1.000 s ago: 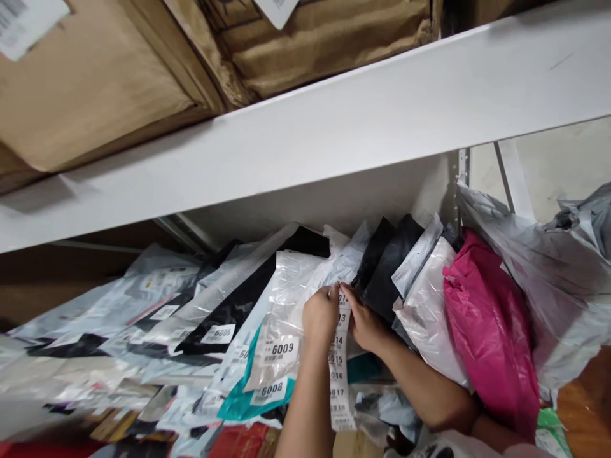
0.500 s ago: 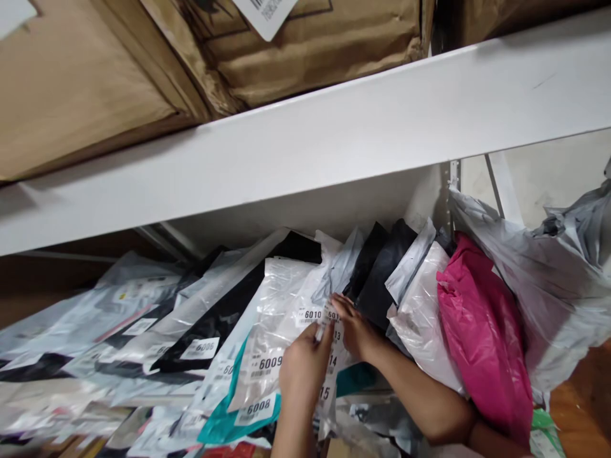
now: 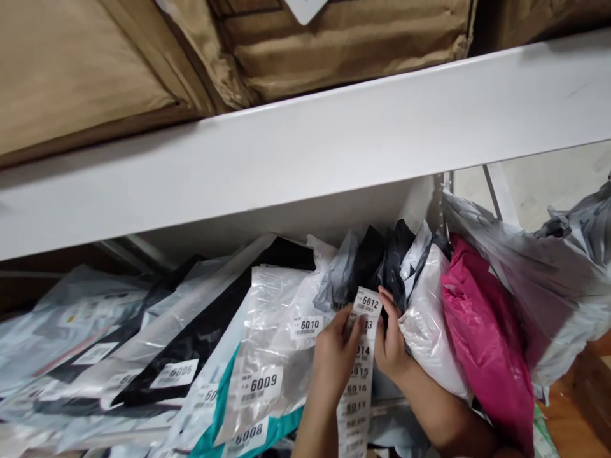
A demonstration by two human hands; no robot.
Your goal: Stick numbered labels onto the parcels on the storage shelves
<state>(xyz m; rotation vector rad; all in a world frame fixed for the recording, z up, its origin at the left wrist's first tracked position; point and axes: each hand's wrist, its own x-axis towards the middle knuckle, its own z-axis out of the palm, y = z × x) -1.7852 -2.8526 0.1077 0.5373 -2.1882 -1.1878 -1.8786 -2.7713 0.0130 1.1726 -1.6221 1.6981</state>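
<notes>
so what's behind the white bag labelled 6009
A teal bag labelled 6008 pokes out at the left and below the white bag. The rest of it is covered, so its full shape can't be seen.

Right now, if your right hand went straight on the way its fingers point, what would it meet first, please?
The right hand points up and slightly left; beyond the label strip beside it, it would probably meet one of the black plastic bags first, though depth is unclear.

White shelving (image 3: 305, 149), boxes (image 3: 353, 54) above, parcels (image 3: 277, 312) below
</notes>
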